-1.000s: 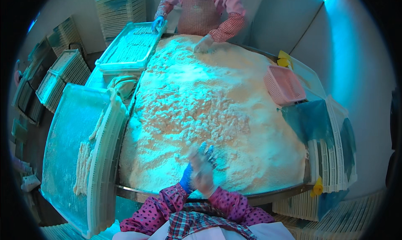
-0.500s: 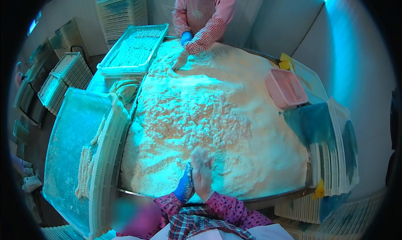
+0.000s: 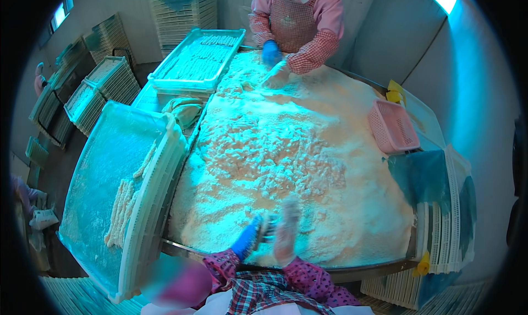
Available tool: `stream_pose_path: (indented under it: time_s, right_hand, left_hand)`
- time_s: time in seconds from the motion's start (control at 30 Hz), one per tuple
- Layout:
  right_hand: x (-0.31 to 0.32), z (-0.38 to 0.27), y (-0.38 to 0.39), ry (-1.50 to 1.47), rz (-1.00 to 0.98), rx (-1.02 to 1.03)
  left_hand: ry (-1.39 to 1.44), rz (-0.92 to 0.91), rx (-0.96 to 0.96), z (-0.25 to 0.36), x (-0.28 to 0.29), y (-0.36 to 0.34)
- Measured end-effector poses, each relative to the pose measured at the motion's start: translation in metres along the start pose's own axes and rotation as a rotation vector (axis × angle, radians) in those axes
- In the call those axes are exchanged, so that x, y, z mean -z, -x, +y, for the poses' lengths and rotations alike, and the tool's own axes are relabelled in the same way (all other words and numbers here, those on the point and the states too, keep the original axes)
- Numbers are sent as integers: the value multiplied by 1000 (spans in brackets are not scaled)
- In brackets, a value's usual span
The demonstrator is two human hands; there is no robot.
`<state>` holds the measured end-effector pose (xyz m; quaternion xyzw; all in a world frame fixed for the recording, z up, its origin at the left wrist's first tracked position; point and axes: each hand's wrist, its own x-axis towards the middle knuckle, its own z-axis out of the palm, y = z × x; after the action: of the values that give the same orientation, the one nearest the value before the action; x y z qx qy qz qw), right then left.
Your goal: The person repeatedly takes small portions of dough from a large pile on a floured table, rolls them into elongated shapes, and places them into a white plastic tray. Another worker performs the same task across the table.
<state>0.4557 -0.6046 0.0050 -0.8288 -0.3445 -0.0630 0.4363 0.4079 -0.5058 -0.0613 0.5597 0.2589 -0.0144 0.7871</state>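
Powder [image 3: 269,155] below and beyond the grip of left hand [image 3: 253,234], blurred fingers spread, and right hand [image 3: 288,229], unclenched.

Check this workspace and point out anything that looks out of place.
In the near-left tray, strips bunch along its right side, with a shorter piece offset farther back. That looks uneven against the far tray, where strips lie in fuller rows.

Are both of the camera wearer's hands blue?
No, only the left hand shows blue; the right hand looks whitish.
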Motion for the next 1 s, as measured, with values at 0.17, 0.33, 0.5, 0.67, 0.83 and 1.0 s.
stream_pose_path:
  time_s: [0.17,0.33,0.5,0.67,0.83,1.0]
  right_hand:
    - [-10,0,1,93,49,-92]
    - [-40,-35,-37,-394,-158,204]
    - [-77,64,-129,336,-257,322]
    - [-75,96,-185,707,-352,671]
    - [-101,75,-189,717,-375,805]
    - [-89,66,-196,883,-527,796]
  left_hand:
    - [785,-110,-102,51,-28,36]
    - [860,239,-388,44,-7,24]
    - [824,143,-78,66,113,73]
    - [777,445,-401,152,167,149]
    - [68,1008,-240,130,291,289]
    - [33,839,85,105,297,326]
